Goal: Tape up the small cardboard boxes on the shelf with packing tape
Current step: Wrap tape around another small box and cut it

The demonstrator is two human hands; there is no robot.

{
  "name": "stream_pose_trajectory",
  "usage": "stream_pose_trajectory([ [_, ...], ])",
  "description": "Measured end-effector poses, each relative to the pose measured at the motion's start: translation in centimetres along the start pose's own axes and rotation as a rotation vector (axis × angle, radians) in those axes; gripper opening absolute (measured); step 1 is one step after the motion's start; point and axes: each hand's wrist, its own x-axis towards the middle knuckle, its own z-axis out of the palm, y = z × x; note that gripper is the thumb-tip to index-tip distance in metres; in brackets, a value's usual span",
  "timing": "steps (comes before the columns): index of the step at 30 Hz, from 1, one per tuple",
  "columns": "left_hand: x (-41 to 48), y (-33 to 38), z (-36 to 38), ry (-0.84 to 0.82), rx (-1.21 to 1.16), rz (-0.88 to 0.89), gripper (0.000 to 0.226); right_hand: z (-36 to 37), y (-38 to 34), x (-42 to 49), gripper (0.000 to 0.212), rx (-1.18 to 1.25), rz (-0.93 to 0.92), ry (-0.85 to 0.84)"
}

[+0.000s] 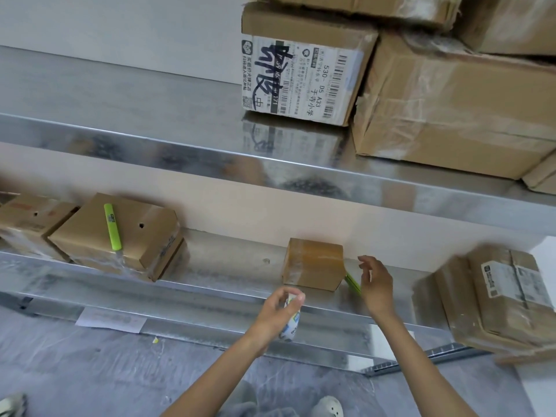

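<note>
Evidently mid-taping: left hand [276,311] grips the tape roll [293,325]; right hand [376,285], fingers loosely spread, hovers beside the small box [313,263], which likely needs steadying next.

head view looks down, close, at the metal shelf [228,293].

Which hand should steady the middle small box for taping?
Right, likely. The right hand is open beside the small box, holding nothing; the left hand grips the tape roll.
</note>
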Motion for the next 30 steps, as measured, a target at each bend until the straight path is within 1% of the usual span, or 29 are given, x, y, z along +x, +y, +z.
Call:
stream_pose_trajectory([
  [2, 0.3, 0.5, 0.2, -0.006, -0.027, -0.014, 0.033, -1.2, -2.5, -2.3, 0.027, 0.189, 0.041, 0.143],
  [3, 0.3, 0.8, 0.4, -0.007, -0.036, -0.018, 0.035, -1.6, -3.9, -3.8, 0.026, 0.283, 0.07, 0.162],
  [4, 0.5, 1.0, 0.7, -0.002, -0.045, -0.003, 0.034, -1.7, -5.4, -5.4, 0.024, 0.37, 0.099, 0.128],
  [5, 0.6, 1.2, 1.0, 0.004, -0.053, 0.029, 0.03, -1.3, -6.6, -6.8, 0.021, 0.45, 0.14, 0.037],
  [7, 0.8, 1.3, 1.4, 0.009, -0.061, 0.109, 0.021, 0.3, -8.1, -9.0, 0.014, 0.568, 0.267, -0.212],
  [8, 0.8, 1.3, 1.5, 0.0, -0.07, 0.142, 0.017, 1.0, -8.6, -9.4, 0.017, 0.617, 0.34, -0.319],
  [10, 1.0, 1.3, 1.4, 0.003, -0.072, 0.172, 0.012, 1.2, -9.4, -9.6, 0.021, 0.78, 0.454, -0.434],
  [12, 1.3, 1.5, 1.0, 0.02, -0.046, 0.198, 0.009, 0.6, -9.9, -9.4, 0.017, 0.878, 0.445, -0.474],
  [15, 1.6, 2.1, 0.1, 0.065, 0.053, 0.244, 0.011, -0.1, -10.3, -9.1, 0.022, 0.847, 0.324, -0.503],
  [18, 1.4, 3.8, -0.8, 0.113, 0.114, 0.302, 0.011, 0.0, -10.7, -9.2, 0.026, 0.727, 0.235, -0.47],
  [20, 1.1, 4.8, -1.2, 0.157, 0.238, 0.382, 0.011, 0.2, -11.3, -9.6, 0.03, 0.683, 0.171, -0.433],
  [23, 0.3, 5.6, -1.2, 0.222, 0.392, 0.523, 0.019, 0.5, -12.1, -10.1, 0.037, 0.619, 0.107, -0.363],
  [25, 0.1, 5.8, -1.0, 0.253, 0.393, 0.567, 0.023, 0.7, -12.1, -10.2, 0.04, 0.586, 0.098, -0.323],
  [28, 0.1, 5.7, -1.1, 0.298, 0.366, 0.569, 0.029, 0.6, -12.1, -10.2, 0.04, 0.519, 0.043, -0.262],
  [30, 0.1, 5.3, -1.1, 0.344, 0.438, 0.602, 0.029, 0.6, -12.2, -10.2, 0.04, 0.44, -0.012, -0.216],
])
